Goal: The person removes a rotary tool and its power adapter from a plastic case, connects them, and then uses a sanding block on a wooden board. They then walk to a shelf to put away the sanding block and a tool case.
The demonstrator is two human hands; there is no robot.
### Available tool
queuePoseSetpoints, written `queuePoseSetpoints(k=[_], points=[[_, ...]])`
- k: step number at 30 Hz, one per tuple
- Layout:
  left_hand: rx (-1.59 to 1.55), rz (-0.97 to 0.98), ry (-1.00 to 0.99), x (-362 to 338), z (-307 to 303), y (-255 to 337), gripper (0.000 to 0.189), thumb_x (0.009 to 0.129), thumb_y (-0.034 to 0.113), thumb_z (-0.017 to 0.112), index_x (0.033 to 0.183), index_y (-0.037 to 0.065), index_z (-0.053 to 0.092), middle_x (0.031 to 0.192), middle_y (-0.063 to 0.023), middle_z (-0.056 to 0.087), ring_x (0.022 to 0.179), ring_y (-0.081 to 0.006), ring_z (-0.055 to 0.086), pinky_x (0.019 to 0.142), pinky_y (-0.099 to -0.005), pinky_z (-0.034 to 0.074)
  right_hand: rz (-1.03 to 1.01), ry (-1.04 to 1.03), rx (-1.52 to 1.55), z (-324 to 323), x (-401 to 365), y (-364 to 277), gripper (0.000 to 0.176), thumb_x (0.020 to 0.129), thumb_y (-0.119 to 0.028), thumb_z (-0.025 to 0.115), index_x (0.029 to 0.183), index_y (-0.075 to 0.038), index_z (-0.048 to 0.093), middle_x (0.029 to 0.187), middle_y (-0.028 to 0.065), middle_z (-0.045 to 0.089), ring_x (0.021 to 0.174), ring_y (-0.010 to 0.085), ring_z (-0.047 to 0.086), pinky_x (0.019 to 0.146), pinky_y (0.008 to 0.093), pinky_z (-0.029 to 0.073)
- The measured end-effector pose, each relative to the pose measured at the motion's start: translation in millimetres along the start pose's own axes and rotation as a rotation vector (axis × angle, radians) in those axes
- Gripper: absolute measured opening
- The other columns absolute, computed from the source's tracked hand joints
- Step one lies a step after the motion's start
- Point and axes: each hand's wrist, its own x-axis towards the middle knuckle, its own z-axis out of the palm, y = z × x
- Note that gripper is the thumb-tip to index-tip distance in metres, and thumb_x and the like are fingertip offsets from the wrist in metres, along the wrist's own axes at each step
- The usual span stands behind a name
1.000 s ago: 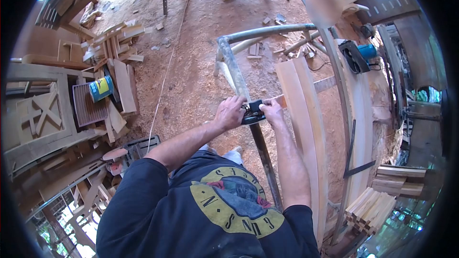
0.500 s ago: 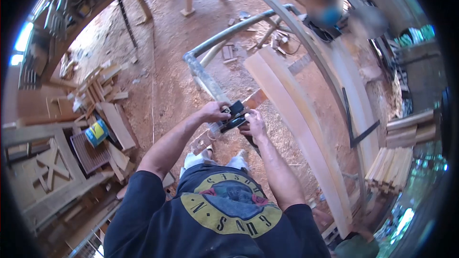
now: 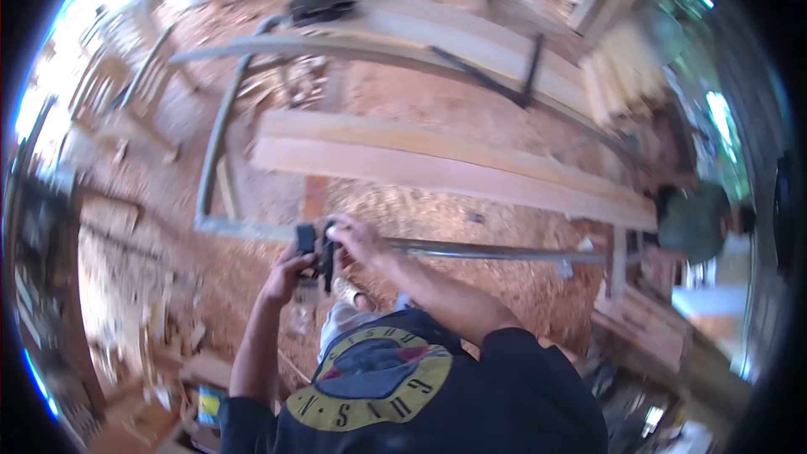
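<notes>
In front of my torso, both hands are on a small black boxy device (image 3: 328,262), whose kind I cannot make out. Fingers of my left hand (image 3: 288,276) are curled around its lower left side, beneath a square black part. From the right, my right hand (image 3: 360,240) grips the upper part, fingers bent over it. The device is held above the near rail of a metal pipe frame (image 3: 496,250). Just beyond lies a long wooden plank (image 3: 454,170), pinkish along its near side. Motion blur hides the finer details of the device.
A black angle square (image 3: 528,76) rests on boards farther back. Bundled wood strips (image 3: 626,76) are at the upper right. A person in a green shirt (image 3: 693,223) is at the right end of the plank. Wood scraps and shavings cover the dirt floor.
My view has turned to the right, so the plank and pipe frame now run across the picture. The green-shirted person shows more fully. Both hands still hold the black device.
</notes>
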Motion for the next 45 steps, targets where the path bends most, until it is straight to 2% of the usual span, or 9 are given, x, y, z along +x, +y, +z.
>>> queuePoseSetpoints(k=[8,11,15,27,36,40,41,43,45], points=[[0.025,0.006,-0.158,30,70,-50,0.056,0.092,0.030,0.062,0.141,0.006,0.048,0.115,-0.0131,0.069,0.098,-0.0286,0.072,0.079,-0.0400,0.061,-0.135,0.116,-0.045,-77,-85,6,0.056,0.101,-0.034,0.062,0.145,-0.001,0.052,0.079,0.0084,0.071,0.054,0.0127,0.065,0.049,0.0286,0.055],[0.030,-0.036,-0.202,20,135,-35,0.059,0.092,0.031,0.062,0.143,0.006,0.044,0.116,-0.0141,0.068,0.099,-0.0301,0.072,0.079,-0.0410,0.062,-0.200,0.242,0.066,-111,-120,20,0.057,0.101,-0.035,0.066,0.143,0.002,0.052,0.098,0.0103,0.070,0.058,0.0100,0.061,0.051,0.0267,0.050],[0.007,-0.134,-0.247,45,176,-67,0.053,0.092,0.034,0.063,0.133,0.002,0.057,0.115,-0.0176,0.071,0.100,-0.0321,0.072,0.079,-0.0443,0.061,-0.276,0.384,0.115,-181,-186,37,0.053,0.102,-0.034,0.064,0.138,0.004,0.054,0.097,0.0086,0.068,0.063,0.0100,0.061,0.056,0.0265,0.051],[0.175,-0.248,-0.438,79,447,-190,0.059,0.100,0.052,0.056,0.130,0.001,0.059,0.114,-0.0158,0.071,0.103,-0.0329,0.072,0.082,-0.0458,0.060,-0.160,0.665,0.259,-375,-399,159,0.030,0.102,-0.034,0.061,0.115,-0.007,0.066,0.093,0.0054,0.069,0.071,0.0131,0.067,0.062,0.0302,0.056],[0.382,-0.531,-0.731,111,593,-259,0.061,0.104,0.060,0.047,0.134,0.008,0.058,0.107,-0.0130,0.073,0.095,-0.0297,0.073,0.077,-0.0459,0.061,-0.362,1.102,0.010,-425,-478,241,0.036,0.100,-0.037,0.062,0.115,-0.006,0.067,0.093,0.0129,0.072,0.082,0.0219,0.072,0.070,0.0343,0.058],[0.410,-0.570,-0.740,113,657,-285,0.057,0.104,0.057,0.050,0.132,0.008,0.060,0.105,-0.0154,0.074,0.091,-0.0298,0.074,0.078,-0.0460,0.062,0.096,1.271,0.238,-411,-539,261,0.045,0.103,-0.047,0.051,0.113,-0.008,0.068,0.099,0.0207,0.073,0.094,0.0362,0.071,0.079,0.0456,0.056],[0.417,-0.561,-0.743,109,671,-286,0.056,0.104,0.056,0.051,0.131,0.008,0.060,0.105,-0.0162,0.074,0.089,-0.0301,0.074,0.078,-0.0460,0.062,0.081,1.339,0.197,-415,-517,319,0.036,0.102,-0.039,0.056,0.116,-0.008,0.067,0.100,0.0166,0.073,0.090,0.0302,0.071,0.076,0.0433,0.056],[0.492,-0.619,-0.801,127,677,-295,0.049,0.107,0.049,0.047,0.132,0.008,0.060,0.108,-0.0137,0.073,0.091,-0.0282,0.074,0.077,-0.0445,0.062,0.250,1.291,0.385,-406,-559,294,0.026,0.101,-0.027,0.061,0.117,-0.007,0.067,0.107,0.0127,0.073,0.090,0.0218,0.070,0.074,0.0395,0.056],[0.380,-0.541,-0.870,124,698,-293,0.044,0.104,0.041,0.058,0.132,0.007,0.058,0.105,-0.0151,0.073,0.090,-0.0306,0.075,0.076,-0.0453,0.064,0.030,1.447,0.321,-402,-539,349,0.022,0.101,-0.027,0.061,0.108,-0.007,0.067,0.091,0.0092,0.070,0.076,0.0199,0.068,0.066,0.0366,0.055]])
